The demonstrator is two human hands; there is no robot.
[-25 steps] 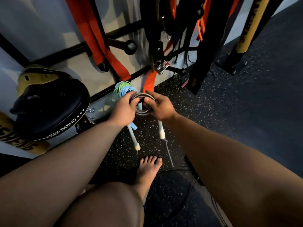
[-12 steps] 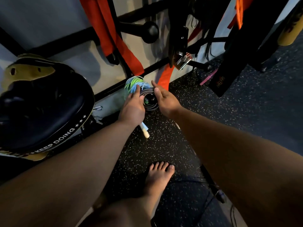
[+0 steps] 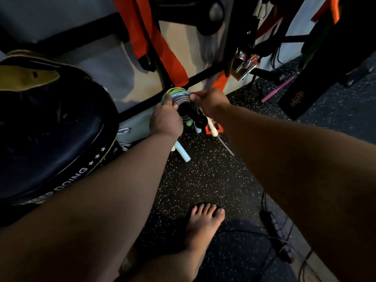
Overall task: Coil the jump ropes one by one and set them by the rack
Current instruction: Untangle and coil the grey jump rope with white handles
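A coiled grey jump rope [image 3: 184, 102] is pressed against a stack of other coiled ropes, green and light blue [image 3: 175, 92], at the foot of the black wall rack [image 3: 160, 94]. My left hand [image 3: 165, 120] grips the coil's left side. Fingers of my right hand [image 3: 209, 100] pinch its upper right edge. White and pale blue handles [image 3: 184, 154] stick out below the coils onto the floor, with another white handle [image 3: 211, 127] under my right wrist.
A big black pad with "KEEP DOING" lettering [image 3: 50, 135] fills the left. Orange straps [image 3: 146, 37] and black gear hang from the rack. My bare foot [image 3: 203, 222] stands on the speckled rubber floor [image 3: 213, 176]. Cables [image 3: 272, 224] lie at lower right.
My hands have carried the grey coil forward and down against the stacked ropes by the rack. The view has moved closer to the wall.
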